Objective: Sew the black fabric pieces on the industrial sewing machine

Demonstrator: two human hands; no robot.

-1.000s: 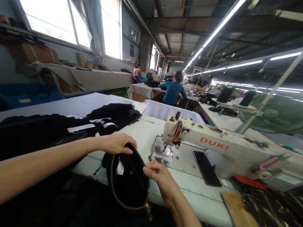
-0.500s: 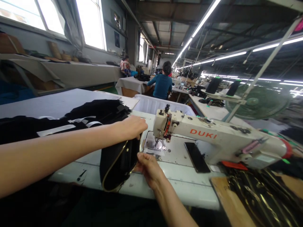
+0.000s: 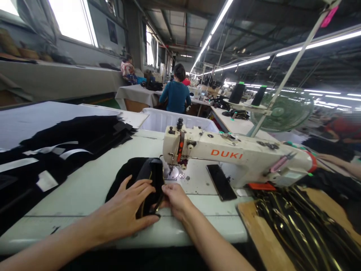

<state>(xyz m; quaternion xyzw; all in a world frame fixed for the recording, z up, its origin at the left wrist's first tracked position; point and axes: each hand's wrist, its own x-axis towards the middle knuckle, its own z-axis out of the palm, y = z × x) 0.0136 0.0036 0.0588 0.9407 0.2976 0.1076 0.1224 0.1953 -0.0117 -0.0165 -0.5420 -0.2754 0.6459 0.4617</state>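
A black fabric piece with a gold zipper (image 3: 149, 177) lies on the white sewing table (image 3: 84, 188), just left of the needle of a cream DUKI sewing machine (image 3: 234, 154). My left hand (image 3: 128, 205) lies flat on the black piece with fingers spread, pressing it down. My right hand (image 3: 175, 198) pinches the near edge of the piece by the zipper. Both hands sit in front of the needle plate (image 3: 174, 174).
A pile of black cut pieces with white strips (image 3: 56, 146) covers the table's left. A black phone (image 3: 221, 182) lies under the machine arm. A wooden board with black and gold zippers (image 3: 293, 226) is at right. A white bin (image 3: 169, 120), fan (image 3: 282, 111) and seated workers (image 3: 176, 94) are behind.
The black piece has moved from the table's front edge up onto the table beside the needle. My left hand came off its top and now lies flat on it. The view has shifted right.
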